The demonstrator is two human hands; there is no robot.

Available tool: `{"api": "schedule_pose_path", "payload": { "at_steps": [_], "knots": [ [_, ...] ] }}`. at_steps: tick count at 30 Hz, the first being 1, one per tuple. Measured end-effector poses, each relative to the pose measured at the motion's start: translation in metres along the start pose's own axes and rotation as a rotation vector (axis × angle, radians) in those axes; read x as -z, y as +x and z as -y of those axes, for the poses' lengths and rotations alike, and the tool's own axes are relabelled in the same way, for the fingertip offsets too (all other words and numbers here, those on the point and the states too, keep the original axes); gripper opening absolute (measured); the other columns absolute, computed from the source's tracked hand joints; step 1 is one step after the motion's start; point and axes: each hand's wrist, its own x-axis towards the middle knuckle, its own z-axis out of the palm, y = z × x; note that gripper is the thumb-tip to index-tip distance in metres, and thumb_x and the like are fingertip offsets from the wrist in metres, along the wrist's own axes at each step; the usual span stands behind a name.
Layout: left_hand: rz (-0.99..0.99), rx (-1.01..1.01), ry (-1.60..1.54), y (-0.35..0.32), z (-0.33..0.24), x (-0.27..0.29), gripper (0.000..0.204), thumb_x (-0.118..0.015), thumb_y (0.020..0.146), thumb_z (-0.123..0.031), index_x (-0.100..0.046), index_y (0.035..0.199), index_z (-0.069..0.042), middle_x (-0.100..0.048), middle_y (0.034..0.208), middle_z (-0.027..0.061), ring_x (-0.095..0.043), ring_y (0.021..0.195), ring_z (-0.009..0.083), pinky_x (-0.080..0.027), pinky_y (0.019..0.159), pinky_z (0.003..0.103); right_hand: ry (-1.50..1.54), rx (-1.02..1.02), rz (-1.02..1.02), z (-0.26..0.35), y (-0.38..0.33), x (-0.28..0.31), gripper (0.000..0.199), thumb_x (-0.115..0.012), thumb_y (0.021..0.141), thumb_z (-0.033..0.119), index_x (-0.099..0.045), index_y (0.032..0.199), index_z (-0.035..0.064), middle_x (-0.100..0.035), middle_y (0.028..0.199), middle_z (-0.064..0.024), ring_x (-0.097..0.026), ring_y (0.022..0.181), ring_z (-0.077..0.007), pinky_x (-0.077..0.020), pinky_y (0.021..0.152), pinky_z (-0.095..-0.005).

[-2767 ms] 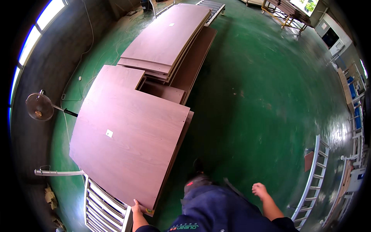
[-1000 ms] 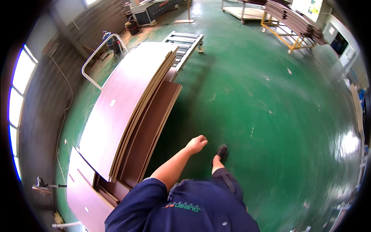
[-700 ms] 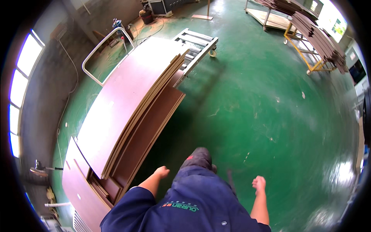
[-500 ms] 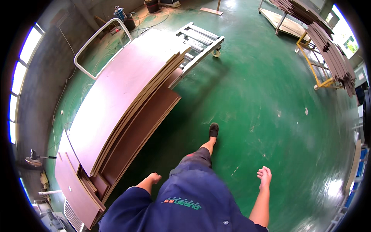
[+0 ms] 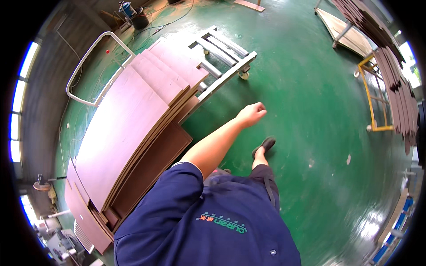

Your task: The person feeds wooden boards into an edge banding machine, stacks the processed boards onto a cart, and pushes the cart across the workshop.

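My left hand [image 5: 252, 114] swings forward over the green floor, its fingers loosely curled, and nothing shows in it. It is to the right of a long stack of pinkish-brown boards [image 5: 128, 99] and touches none of them. The upper boards lie slightly staggered at the far end, and darker panels [image 5: 146, 155] sit lower along the near side. Under the stack's far end is a metal roller cart [image 5: 226, 73] with casters. My right hand is out of view.
Over the green floor [image 5: 306, 119] one of my shoes [image 5: 266, 144] steps forward. A white tubular rail [image 5: 75, 75] stands left of the stack. On the right, a yellow wheeled rack [image 5: 368, 97] carries brown strips [image 5: 395, 88]. Cables [image 5: 171, 24] trail at the far left.
My left arm has swung forward and right. My right hand has dropped out of view. My other foot now leads, and the stack's far end and the cart appear nearer.
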Motion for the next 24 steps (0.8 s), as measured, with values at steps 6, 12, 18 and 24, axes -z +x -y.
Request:
{"api": "schedule_pose_path", "payload": {
  "at_steps": [6,12,18,24],
  "knots": [
    [0.021,0.176,0.185,0.101,0.073,-0.02,0.033,-0.054,0.084,-0.031,-0.059,0.102,-0.003,-0.064,0.098,0.0185,-0.061,0.093,0.0345,-0.049,0.082,0.043,-0.085,0.063,-0.026,0.224,0.094,-0.008,0.014,-0.048,0.089,0.015,-0.056,0.099,0.0096,-0.059,0.075,-0.0037,-0.055,0.057,-0.0126,-0.0431,0.046,-0.025],
    [0.313,1.003,0.269,0.045,0.157,0.017,0.04,-0.053,0.077,-0.029,-0.065,0.096,0.004,-0.063,0.101,0.0248,-0.062,0.098,0.0352,-0.049,0.084,0.042,-0.286,0.477,0.063,0.624,0.093,-0.098,0.021,-0.049,0.091,0.019,-0.057,0.107,0.0095,-0.062,0.083,-0.0035,-0.058,0.067,-0.0115,-0.046,0.055,-0.0242],
    [0.031,1.211,0.192,0.065,0.195,0.016,0.036,-0.055,0.075,-0.028,-0.068,0.089,0.003,-0.067,0.089,0.0214,-0.064,0.088,0.0323,-0.049,0.081,0.039,-0.402,0.718,0.136,0.871,0.099,-0.233,0.028,-0.05,0.092,0.021,-0.055,0.116,0.0068,-0.063,0.095,-0.0077,-0.06,0.081,-0.0147,-0.0483,0.067,-0.0268],
    [0.291,0.842,0.081,0.342,0.214,0.027,0.039,-0.047,0.079,-0.031,-0.069,0.078,0.001,-0.066,0.086,0.0229,-0.065,0.085,0.0326,-0.049,0.08,0.04,-0.577,0.475,0.226,0.961,0.178,-0.332,0.02,-0.052,0.086,0.014,-0.056,0.104,0.0088,-0.059,0.078,-0.002,-0.057,0.061,-0.0113,-0.0441,0.05,-0.0241]
  ]
}}
